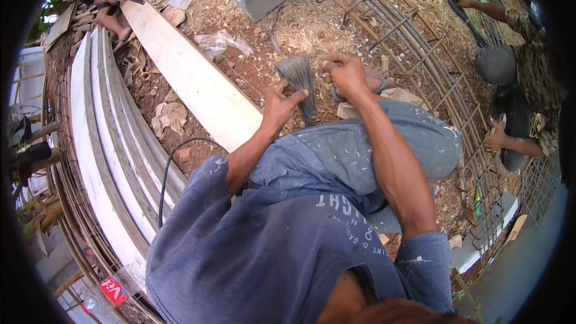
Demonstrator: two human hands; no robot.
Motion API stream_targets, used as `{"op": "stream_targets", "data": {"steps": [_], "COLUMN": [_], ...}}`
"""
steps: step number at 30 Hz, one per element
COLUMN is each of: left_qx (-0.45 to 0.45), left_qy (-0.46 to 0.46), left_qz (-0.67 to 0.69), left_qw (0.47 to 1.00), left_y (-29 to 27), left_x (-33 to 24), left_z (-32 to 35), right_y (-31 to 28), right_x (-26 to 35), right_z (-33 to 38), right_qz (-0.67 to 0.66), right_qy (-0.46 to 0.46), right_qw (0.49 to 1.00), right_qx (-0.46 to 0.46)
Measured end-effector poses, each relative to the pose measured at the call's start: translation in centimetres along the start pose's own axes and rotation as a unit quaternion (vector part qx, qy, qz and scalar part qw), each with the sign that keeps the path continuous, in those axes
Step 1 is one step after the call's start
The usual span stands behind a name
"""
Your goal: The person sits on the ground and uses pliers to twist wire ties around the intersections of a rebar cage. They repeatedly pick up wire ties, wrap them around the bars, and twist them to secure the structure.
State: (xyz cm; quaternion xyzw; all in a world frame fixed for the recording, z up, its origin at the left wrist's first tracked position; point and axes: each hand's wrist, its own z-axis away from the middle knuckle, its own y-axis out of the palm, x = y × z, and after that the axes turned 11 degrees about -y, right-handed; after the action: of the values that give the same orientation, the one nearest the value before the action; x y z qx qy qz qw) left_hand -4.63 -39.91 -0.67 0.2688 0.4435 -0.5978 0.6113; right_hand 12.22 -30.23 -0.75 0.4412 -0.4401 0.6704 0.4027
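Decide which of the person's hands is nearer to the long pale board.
Left. The left hand, gripping a bundle of wires, is just to the right of the board; the right hand is farther right, beyond the wires.

I see a grey bundle of thin wires (305, 81). It sits in the left hand (280, 105), wider end pointing away.

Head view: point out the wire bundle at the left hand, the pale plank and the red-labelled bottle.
Wire bundle (303, 79), head view: middle of the strands.
Pale plank (187, 72), head view: middle of its broad face.
Red-labelled bottle (113, 291), head view: on its label.
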Motion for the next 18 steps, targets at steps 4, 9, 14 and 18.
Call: {"op": "stream_targets", "data": {"steps": [4, 9, 14, 18], "left_qx": [-0.003, -0.002, 0.0, -0.015], "left_qy": [-0.009, -0.003, 0.01, -0.004], "left_qz": [0.005, 0.012, 0.006, -0.018], "left_qw": [1.0, 1.0, 1.0, 1.0], "left_y": [-0.1, 0.1, 0.5, 0.0], "left_x": [0.1, 0.2, -1.2, -0.3], "left_z": [0.0, -0.2, 0.1, 0.0], "right_y": [-0.2, -0.3, -0.4, -0.3], "right_x": [0.8, 1.3, -1.7, 1.2], "right_z": [0.2, 0.2, -0.8, 0.4], "right_qz": [-0.052, -0.06, 0.046, 0.178], "right_qy": [0.044, 0.055, -0.045, -0.019], "right_qw": [0.998, 0.997, 0.998, 0.983], "right_qx": [0.006, 0.017, -0.004, 0.033]}}
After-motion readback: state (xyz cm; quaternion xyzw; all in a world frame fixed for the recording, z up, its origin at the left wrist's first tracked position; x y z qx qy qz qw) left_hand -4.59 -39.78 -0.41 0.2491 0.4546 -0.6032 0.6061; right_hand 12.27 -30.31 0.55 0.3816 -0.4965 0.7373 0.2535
